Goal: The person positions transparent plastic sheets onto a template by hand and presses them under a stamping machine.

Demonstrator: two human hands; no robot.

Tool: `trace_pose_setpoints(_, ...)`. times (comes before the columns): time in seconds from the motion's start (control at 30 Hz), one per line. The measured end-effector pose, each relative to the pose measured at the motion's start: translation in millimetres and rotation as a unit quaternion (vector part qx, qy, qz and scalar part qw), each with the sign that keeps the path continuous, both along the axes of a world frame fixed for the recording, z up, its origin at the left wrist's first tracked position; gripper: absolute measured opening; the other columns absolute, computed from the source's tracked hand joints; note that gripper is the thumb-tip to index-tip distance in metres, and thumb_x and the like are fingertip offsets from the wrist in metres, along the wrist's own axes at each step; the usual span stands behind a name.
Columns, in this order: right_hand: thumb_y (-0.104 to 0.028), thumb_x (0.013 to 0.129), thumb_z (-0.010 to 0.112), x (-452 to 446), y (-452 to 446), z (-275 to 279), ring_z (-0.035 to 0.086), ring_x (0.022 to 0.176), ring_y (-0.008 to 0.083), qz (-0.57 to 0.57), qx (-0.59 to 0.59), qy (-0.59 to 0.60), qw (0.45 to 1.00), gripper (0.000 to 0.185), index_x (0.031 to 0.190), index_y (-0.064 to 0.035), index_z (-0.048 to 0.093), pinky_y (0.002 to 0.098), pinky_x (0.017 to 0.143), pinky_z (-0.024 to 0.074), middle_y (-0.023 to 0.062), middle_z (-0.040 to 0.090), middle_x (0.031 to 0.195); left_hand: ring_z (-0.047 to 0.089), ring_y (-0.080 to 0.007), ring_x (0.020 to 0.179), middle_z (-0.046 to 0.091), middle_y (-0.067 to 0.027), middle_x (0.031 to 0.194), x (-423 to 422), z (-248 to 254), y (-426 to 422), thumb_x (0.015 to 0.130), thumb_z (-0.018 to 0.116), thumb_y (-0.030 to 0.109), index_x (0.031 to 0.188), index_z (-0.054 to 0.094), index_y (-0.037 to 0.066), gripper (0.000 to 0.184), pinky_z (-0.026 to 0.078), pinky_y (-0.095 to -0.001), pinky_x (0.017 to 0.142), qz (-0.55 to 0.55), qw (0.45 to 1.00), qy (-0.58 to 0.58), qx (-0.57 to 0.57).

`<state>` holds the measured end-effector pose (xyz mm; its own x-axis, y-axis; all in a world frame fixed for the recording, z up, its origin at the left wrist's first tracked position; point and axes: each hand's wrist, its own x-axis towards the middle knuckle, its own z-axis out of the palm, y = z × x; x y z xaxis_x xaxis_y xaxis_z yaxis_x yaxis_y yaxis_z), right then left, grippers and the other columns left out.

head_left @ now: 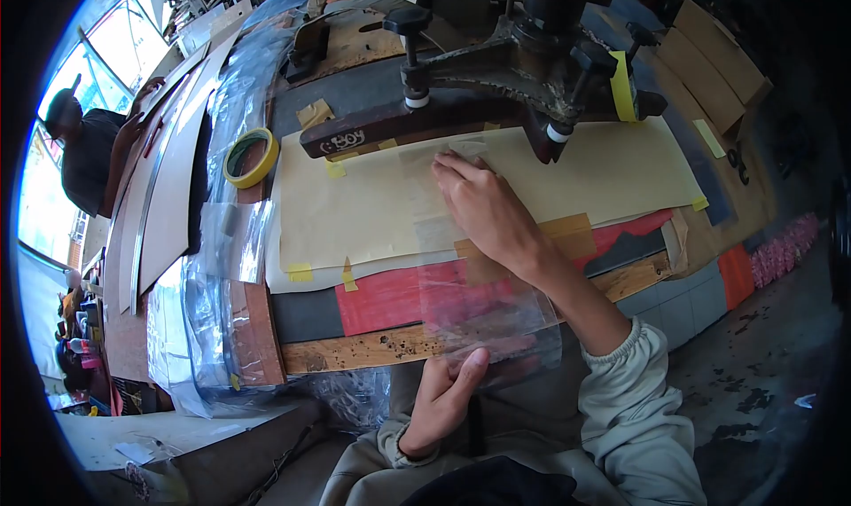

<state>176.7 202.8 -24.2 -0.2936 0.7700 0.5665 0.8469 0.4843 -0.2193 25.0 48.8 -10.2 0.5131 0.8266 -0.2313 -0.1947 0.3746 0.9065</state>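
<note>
**Clear film (483, 309) stretching between your 2 hands**

Your left hand (443, 398) is grasping the film's near edge, thumb on top, just off the bench's wooden edge (350, 353). Your right hand (483, 203) is reaching across the cream sheet (359, 218), fingers bunching together over the film's far part; cannot tell whether they're pinching it or only pressing. Film is crossing red material (381, 300) and overlying the sheet. Small yellow tape pieces are sitting along the sheet's borders. A roll of yellow tape (258, 178) is lying beside its left end. Beyond your right hand, a dark metal frame (483, 70) with black knobs is standing. 1 co-worker (84, 156) is occupying the far left, near long flat boards (182, 164).
</note>
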Motion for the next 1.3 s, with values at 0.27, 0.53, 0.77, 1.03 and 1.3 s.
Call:
trace_pose_setpoints(0.27,-0.002,0.075,0.054,-4,2,-3,0.060,0.098,0.0265,-0.009,0.035,0.003,0.999,0.022,0.094,0.0074,0.061,0.0362,0.088,0.0457,0.0177,0.061,0.101,0.061,-0.0233,0.099,0.063,-0.0173,0.104,-8,-1,3,0.098,0.043,0.018,0.109,0.056,-0.012,0.035,0.047,-0.0322,0.087,0.001,0.999,-0.038,-0.022)
trace_pose_setpoints(0.53,-0.002,0.075,0.054,-4,4,-3,0.061,0.093,0.0255,-0.014,0.041,0.016,0.999,0.017,0.088,0.0061,0.062,0.0354,0.085,0.0465,0.0166,0.062,0.094,0.060,-0.0180,0.092,0.065,-0.0153,0.101,-8,10,6,0.097,0.043,0.019,0.108,0.057,-0.012,0.036,0.046,-0.0288,0.086,0.034,0.999,-0.010,-0.023)
trace_pose_setpoints(0.77,-0.002,0.076,0.053,2,4,0,0.060,0.098,0.0242,-0.017,0.027,0.017,0.999,0.021,0.093,0.0070,0.063,0.0352,0.089,0.0459,0.0174,0.063,0.098,0.059,-0.0158,0.092,0.065,-0.0140,0.101,-4,1,11,0.098,0.043,0.021,0.104,0.060,-0.010,0.036,0.044,-0.0274,0.085,-0.010,1.000,-0.002,0.017)
trace_pose_setpoints(1.03,-0.002,0.077,0.053,2,-1,7,0.059,0.102,0.0251,-0.020,-0.017,-0.003,1.000,0.025,0.097,0.0081,0.062,0.0356,0.091,0.0453,0.0192,0.062,0.106,0.064,-0.0327,0.095,0.061,-0.0246,0.106,-5,1,9,0.097,0.040,0.021,0.111,0.053,-0.015,0.041,0.050,-0.0369,0.085,-0.025,0.997,0.052,0.044)
trace_pose_setpoints(1.3,0.000,0.078,0.052,3,0,5,0.059,0.104,0.0269,-0.022,-0.022,-0.004,1.000,0.027,0.101,0.0090,0.060,0.0375,0.094,0.0443,0.0210,0.060,0.110,0.061,-0.0253,0.097,0.063,-0.0193,0.105,-1,-4,7,0.097,0.043,0.022,0.109,0.056,-0.014,0.040,0.046,-0.0336,0.089,-0.019,0.999,0.035,0.037)
